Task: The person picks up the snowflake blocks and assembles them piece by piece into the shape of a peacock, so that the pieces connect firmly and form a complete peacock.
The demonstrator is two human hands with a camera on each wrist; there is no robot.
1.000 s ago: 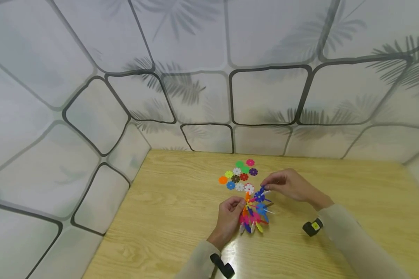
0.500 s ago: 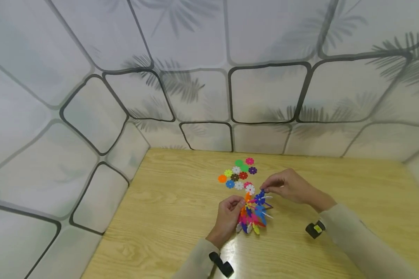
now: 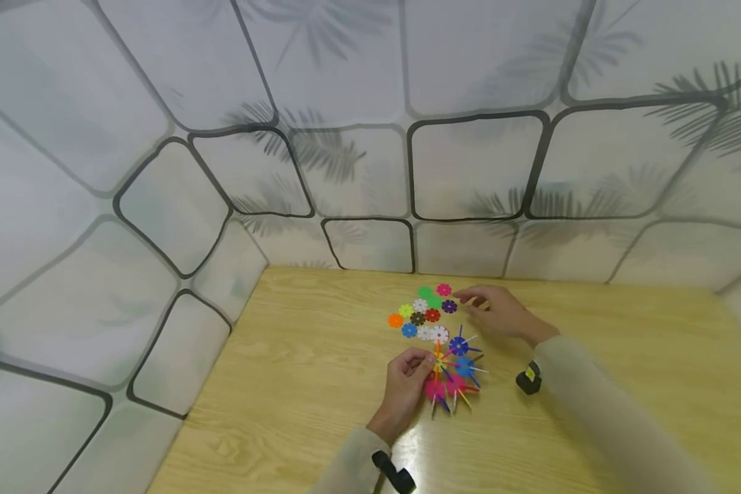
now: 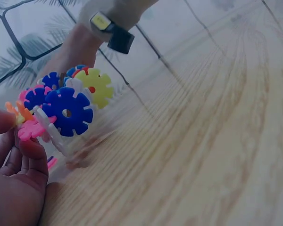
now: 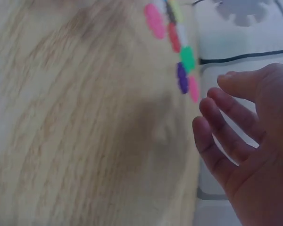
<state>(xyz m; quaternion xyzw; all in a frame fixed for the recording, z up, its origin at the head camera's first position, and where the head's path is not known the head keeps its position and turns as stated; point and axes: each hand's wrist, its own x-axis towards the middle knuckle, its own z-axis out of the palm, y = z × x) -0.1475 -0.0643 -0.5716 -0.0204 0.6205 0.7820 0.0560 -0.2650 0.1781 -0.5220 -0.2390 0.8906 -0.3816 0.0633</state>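
Note:
My left hand (image 3: 404,385) pinches a cluster of interlocked snowflake discs (image 3: 463,367) at its left side, just above the wooden table. In the left wrist view, thumb and fingers hold the cluster by a pink disc (image 4: 32,129), and a blue disc (image 4: 68,113) faces the camera. My right hand (image 3: 499,312) hovers past the cluster with nothing in its fingers. Nearest to it lie a loose purple disc (image 3: 449,307) and a pink disc (image 3: 444,289). The right wrist view has the same hand (image 5: 254,136) with its fingers apart.
Several loose discs lie flat behind the cluster, among them an orange disc (image 3: 395,320), a red disc (image 3: 432,315) and a blue disc (image 3: 410,330). The wooden table (image 3: 284,384) meets a patterned wall (image 3: 364,171) at its back and left edges.
My right hand has let go of the dark blue disc at the cluster's top and moved up and left toward the loose discs. The left hand keeps its hold, the cluster slightly turned.

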